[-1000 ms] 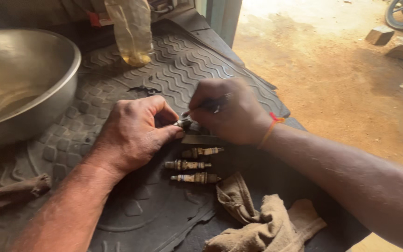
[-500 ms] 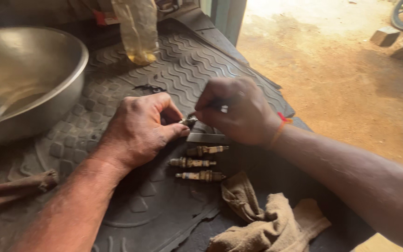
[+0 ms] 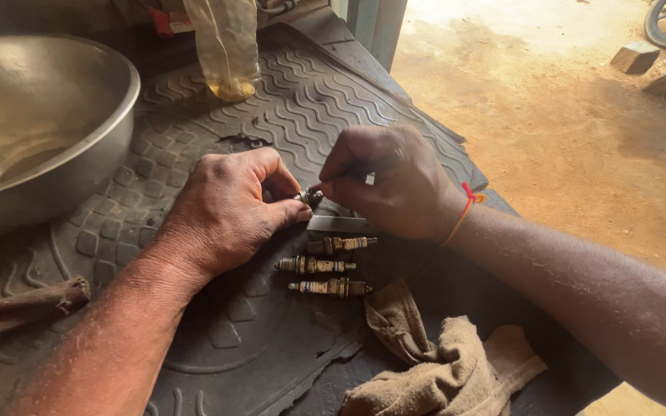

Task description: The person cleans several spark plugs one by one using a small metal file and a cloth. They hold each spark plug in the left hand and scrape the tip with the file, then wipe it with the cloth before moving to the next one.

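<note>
The left hand (image 3: pixel 229 208) pinched a small spark plug (image 3: pixel 308 197) between thumb and forefinger, holding it just above the black ribbed rubber mat (image 3: pixel 294 100). The right hand (image 3: pixel 395 185) was closed around a thin dark tool whose tip met the plug's end; what kind of tool it was could not be made out, since the fingers hid most of it. A flat metal strip (image 3: pixel 337 223) lay on the mat just under both hands.

Three more spark plugs (image 3: pixel 325 266) lay side by side near the wrists, grimy and rust-toned. Such a plug looked small, light and rigid, probably a little oily; the metal hex body seemed the safest place to grip, as the ceramic stem could chip.

A large steel bowl (image 3: pixel 79 154) sat at the left, seemingly with a little liquid at the bottom. A clear plastic bottle (image 3: pixel 225 46) held a shallow layer of yellowish fluid. A crumpled tan rag (image 3: pixel 441 362) lay near the right forearm.
</note>
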